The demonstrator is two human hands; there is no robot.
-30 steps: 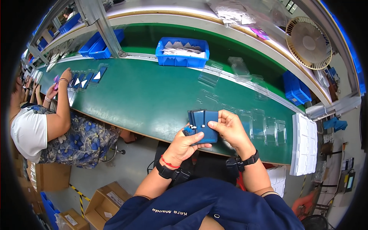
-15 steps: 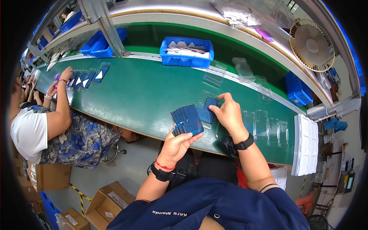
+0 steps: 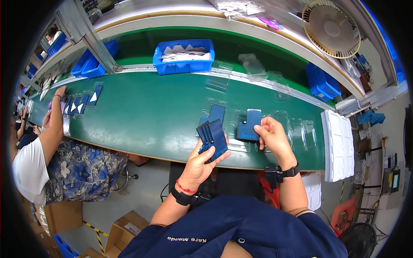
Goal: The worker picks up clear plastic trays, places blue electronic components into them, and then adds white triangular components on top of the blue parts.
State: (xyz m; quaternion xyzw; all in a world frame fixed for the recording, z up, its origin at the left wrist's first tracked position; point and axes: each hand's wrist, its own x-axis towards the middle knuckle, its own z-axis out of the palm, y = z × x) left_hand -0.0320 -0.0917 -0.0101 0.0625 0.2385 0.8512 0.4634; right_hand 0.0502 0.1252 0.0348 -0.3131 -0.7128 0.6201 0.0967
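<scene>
My left hand [image 3: 197,167] grips a fanned stack of thin dark-blue L-shaped sheets [image 3: 218,136], thumb on top, just above the table's near edge. A single blue L-shaped sheet [image 3: 250,125] is pinched at its right side between the thumb and fingers of my right hand [image 3: 276,138]. That sheet is over a clear plastic tray [image 3: 236,115], which it partly covers; I cannot tell whether they touch. To the left, another clear tray with a blue sheet [image 3: 218,111] in it lies partly behind the stack. More clear trays [image 3: 297,132] lie in a row beyond my right hand.
A blue bin [image 3: 183,66] of white pieces stands at the back of the green table [image 3: 142,112]. White moulded trays [image 3: 337,146] are stacked at the right end. At the left, a co-worker [image 3: 32,172] reaches over trays with blue sheets. A shelf bearing a fan [image 3: 331,29] runs above.
My right hand has left the blue sheet in the left tray and moved right, now holding another sheet over the neighbouring tray. The stack stays in my left hand. The view has shifted.
</scene>
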